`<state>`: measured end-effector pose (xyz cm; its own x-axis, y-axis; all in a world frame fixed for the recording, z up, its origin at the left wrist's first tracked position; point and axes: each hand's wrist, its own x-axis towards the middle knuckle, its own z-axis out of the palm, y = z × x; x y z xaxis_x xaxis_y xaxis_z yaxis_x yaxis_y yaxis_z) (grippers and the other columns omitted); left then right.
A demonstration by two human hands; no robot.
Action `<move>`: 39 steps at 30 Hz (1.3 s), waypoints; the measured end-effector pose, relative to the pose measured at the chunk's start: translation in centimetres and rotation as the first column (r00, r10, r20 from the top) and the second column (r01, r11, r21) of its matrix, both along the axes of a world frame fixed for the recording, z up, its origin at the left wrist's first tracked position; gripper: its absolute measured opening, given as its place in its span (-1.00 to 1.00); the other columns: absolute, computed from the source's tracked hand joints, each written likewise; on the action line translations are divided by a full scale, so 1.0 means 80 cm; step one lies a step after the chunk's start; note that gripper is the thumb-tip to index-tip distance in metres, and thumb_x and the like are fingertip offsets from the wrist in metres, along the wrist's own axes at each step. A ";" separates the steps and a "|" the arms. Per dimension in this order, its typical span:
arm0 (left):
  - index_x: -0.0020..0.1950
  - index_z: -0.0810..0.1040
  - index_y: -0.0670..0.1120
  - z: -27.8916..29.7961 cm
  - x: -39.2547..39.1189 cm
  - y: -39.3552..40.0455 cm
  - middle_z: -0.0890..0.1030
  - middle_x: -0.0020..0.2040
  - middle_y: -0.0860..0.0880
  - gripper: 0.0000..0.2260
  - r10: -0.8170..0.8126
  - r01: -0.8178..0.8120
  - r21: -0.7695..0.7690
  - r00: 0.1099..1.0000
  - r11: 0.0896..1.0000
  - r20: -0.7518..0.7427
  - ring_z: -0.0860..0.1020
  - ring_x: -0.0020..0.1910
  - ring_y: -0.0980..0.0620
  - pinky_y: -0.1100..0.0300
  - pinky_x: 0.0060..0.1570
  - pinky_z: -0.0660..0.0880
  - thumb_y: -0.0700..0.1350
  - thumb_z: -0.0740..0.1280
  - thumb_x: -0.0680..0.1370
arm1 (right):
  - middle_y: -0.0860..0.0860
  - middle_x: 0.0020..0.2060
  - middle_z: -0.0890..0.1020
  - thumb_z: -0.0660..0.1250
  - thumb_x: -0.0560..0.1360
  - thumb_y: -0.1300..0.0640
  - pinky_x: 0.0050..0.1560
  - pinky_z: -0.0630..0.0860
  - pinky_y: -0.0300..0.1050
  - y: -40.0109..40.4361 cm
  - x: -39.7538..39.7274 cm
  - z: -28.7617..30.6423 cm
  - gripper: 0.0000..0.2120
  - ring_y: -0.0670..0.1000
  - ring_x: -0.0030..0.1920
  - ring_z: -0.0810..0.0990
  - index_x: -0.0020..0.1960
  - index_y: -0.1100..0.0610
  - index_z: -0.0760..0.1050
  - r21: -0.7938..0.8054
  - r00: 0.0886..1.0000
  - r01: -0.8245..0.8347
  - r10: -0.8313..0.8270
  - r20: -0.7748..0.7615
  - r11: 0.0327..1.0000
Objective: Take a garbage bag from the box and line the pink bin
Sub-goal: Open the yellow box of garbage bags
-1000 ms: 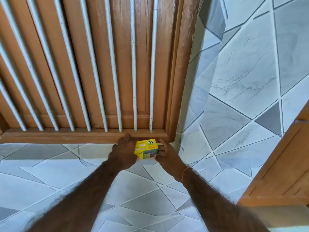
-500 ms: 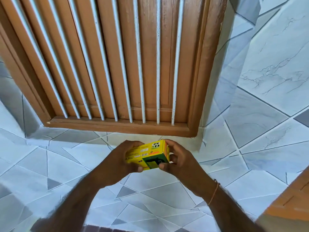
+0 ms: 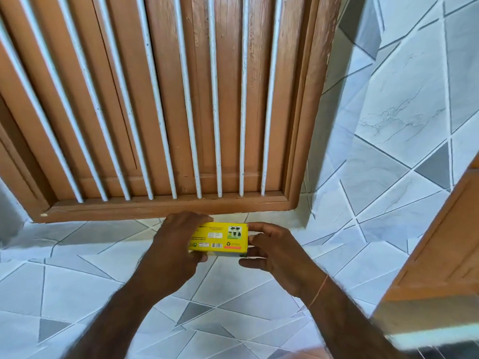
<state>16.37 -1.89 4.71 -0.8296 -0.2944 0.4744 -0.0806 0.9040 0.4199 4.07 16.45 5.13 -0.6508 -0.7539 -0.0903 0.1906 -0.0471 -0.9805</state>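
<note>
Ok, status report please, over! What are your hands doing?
Left hand grips small yellow cardboard box. Right hand fingers at its end. Box closed, no bag out. Pink bin unseen.

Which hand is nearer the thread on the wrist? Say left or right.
Right. The thread circles the wrist just below the right hand, which pinches the box's right end. The left hand grips the box's left end, on the far side of the box from it.
</note>
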 end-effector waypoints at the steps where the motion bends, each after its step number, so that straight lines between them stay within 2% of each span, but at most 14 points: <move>1: 0.28 0.48 0.05 0.001 0.000 0.000 0.48 0.21 0.10 -0.40 -0.005 0.005 -0.014 1.000 1.000 -0.013 0.33 0.20 0.10 0.20 0.18 0.30 -0.20 0.57 0.30 | 0.23 0.04 0.69 0.23 0.56 0.26 0.07 0.64 0.10 0.000 0.002 0.003 -0.76 0.17 -0.03 0.65 0.13 0.14 0.61 0.019 1.000 0.012 -0.012 -0.023 1.000; 4: 0.28 0.49 0.05 0.003 0.000 0.002 0.50 0.20 0.08 -0.40 -0.002 0.000 -0.035 0.999 0.999 -0.040 0.37 0.20 0.04 0.11 0.19 0.37 -0.20 0.57 0.28 | 0.21 0.02 0.71 0.23 0.57 0.25 0.00 0.66 0.04 0.002 0.001 0.010 -0.76 0.16 -0.04 0.67 0.13 0.15 0.63 0.040 0.998 0.008 -0.005 -0.070 0.999; 7: 0.29 0.49 0.04 0.005 -0.001 0.006 0.51 0.20 0.06 -0.40 0.009 -0.013 -0.060 0.998 0.998 -0.056 0.39 0.20 0.00 0.04 0.18 0.41 -0.19 0.56 0.29 | 0.17 0.05 0.71 0.23 0.59 0.23 0.00 0.66 -0.02 0.005 -0.004 0.019 -0.76 0.22 0.06 0.68 0.19 0.17 0.61 0.058 0.994 -0.034 0.040 -0.098 0.998; 10: 0.28 0.46 0.05 0.007 -0.002 0.011 0.52 0.20 0.05 -0.40 0.038 -0.044 -0.075 0.997 0.996 -0.070 0.40 0.19 -0.02 0.02 0.15 0.43 -0.19 0.56 0.29 | 0.16 0.08 0.70 0.23 0.61 0.24 0.06 0.64 0.03 0.008 -0.010 0.025 -0.75 0.24 0.10 0.66 0.23 0.18 0.59 0.061 0.988 -0.065 0.073 -0.139 0.996; 17: 0.25 0.37 0.09 0.013 -0.007 0.017 0.53 0.15 0.01 -0.31 0.068 -0.086 -0.164 0.992 0.983 -0.110 0.44 0.13 -0.08 -0.07 0.07 0.48 -0.22 0.57 0.21 | 0.14 0.07 0.71 0.20 0.61 0.28 0.06 0.65 0.05 0.008 -0.016 0.035 -0.75 0.16 0.06 0.69 0.13 0.09 0.61 0.068 0.974 -0.093 0.105 -0.200 0.993; 23: 0.26 0.46 0.03 0.020 -0.007 0.021 0.54 0.15 0.02 -0.36 0.097 -0.114 -0.209 0.991 0.971 -0.090 0.43 0.14 -0.08 -0.04 0.07 0.46 -0.20 0.57 0.23 | 0.10 0.04 0.72 0.17 0.61 0.27 0.06 0.65 0.04 0.005 -0.019 0.036 -0.71 0.13 0.05 0.70 0.11 0.03 0.63 0.110 0.951 -0.092 0.120 -0.284 0.990; 27: 0.25 0.48 0.02 0.024 -0.007 0.024 0.54 0.15 0.02 -0.37 0.101 -0.118 -0.224 0.991 0.967 -0.088 0.44 0.13 -0.08 -0.02 0.06 0.44 -0.20 0.58 0.22 | 0.10 -0.01 0.72 0.16 0.59 0.33 -0.02 0.67 -0.01 0.002 -0.019 0.036 -0.69 0.08 -0.03 0.72 0.14 0.07 0.61 0.130 0.937 -0.046 0.088 -0.339 0.991; 29: 0.24 0.49 0.02 0.027 -0.009 0.026 0.54 0.15 0.02 -0.37 0.101 -0.118 -0.231 0.991 0.966 -0.086 0.44 0.15 -0.09 -0.04 0.08 0.45 -0.19 0.58 0.22 | 0.07 -0.07 0.72 0.17 0.57 0.36 -0.11 0.68 -0.08 0.001 -0.019 0.034 -0.70 0.01 -0.12 0.72 0.17 0.14 0.59 0.138 0.928 -0.007 0.058 -0.369 0.990; 31: 0.25 0.48 0.03 0.030 -0.010 0.028 0.53 0.17 0.03 -0.38 0.106 -0.122 -0.229 0.991 0.966 -0.081 0.43 0.17 -0.08 -0.03 0.12 0.43 -0.18 0.58 0.24 | 0.10 -0.07 0.72 0.21 0.54 0.36 -0.16 0.68 -0.10 -0.001 -0.019 0.033 -0.71 0.02 -0.13 0.72 0.19 0.20 0.57 0.136 0.920 0.044 0.013 -0.392 0.990; 35: 0.25 0.47 0.05 0.032 -0.014 0.035 0.53 0.17 0.04 -0.38 0.105 -0.118 -0.288 0.993 0.950 -0.061 0.43 0.16 -0.09 -0.03 0.11 0.42 -0.14 0.57 0.24 | 0.12 -0.03 0.69 0.26 0.51 0.32 -0.09 0.69 0.05 -0.005 -0.020 0.029 -0.77 0.10 -0.08 0.70 0.13 0.16 0.56 0.177 0.881 0.160 -0.059 -0.470 0.971; 37: 0.25 0.47 0.05 0.034 -0.017 0.038 0.53 0.17 0.03 -0.38 0.105 -0.117 -0.309 0.993 0.944 -0.055 0.44 0.16 -0.10 -0.05 0.10 0.42 -0.14 0.58 0.23 | 0.11 -0.03 0.68 0.24 0.52 0.30 -0.08 0.68 0.09 -0.007 -0.018 0.027 -0.78 0.09 -0.09 0.70 0.11 0.13 0.56 0.206 0.854 0.197 -0.065 -0.517 0.958; 39: 0.26 0.47 0.06 0.035 -0.018 0.037 0.53 0.18 0.04 -0.37 0.099 -0.113 -0.294 0.993 0.949 -0.060 0.43 0.16 -0.09 -0.05 0.12 0.42 -0.16 0.57 0.23 | 0.13 -0.05 0.69 0.18 0.52 0.35 -0.12 0.68 0.13 -0.004 -0.016 0.027 -0.73 0.13 -0.12 0.70 0.10 0.17 0.58 0.171 0.859 0.215 -0.103 -0.501 0.961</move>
<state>14.92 1.07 7.48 -0.7775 -0.2199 0.5892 -0.1702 0.9755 0.1395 2.78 16.12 7.32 -0.7634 -0.6345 0.1206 -0.3014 0.1848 -0.9354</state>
